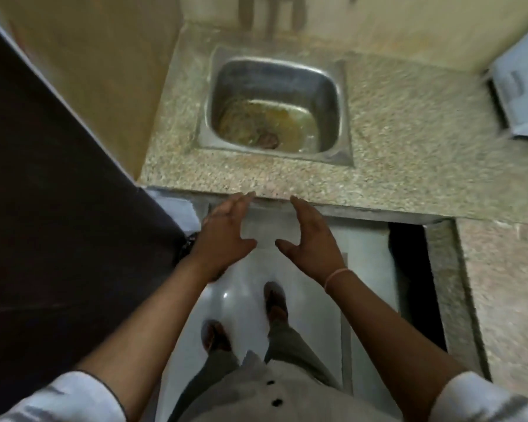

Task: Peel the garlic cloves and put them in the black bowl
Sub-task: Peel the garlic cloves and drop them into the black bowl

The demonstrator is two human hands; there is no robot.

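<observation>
No garlic and no black bowl show in the head view. My left hand [226, 229] and my right hand [310, 239] are held out side by side in front of me, palms facing each other, fingers straight, holding nothing. Their fingertips reach the front edge of the speckled stone counter [393, 141]. A thin pink band sits on my right wrist.
A small steel sink [342, 86] is set in the counter, with murky yellowish water and scraps at its bottom. A dark door or panel [43, 208] stands at the left. A grey-blue box [521, 99] sits at the far right. My feet stand on white floor tiles.
</observation>
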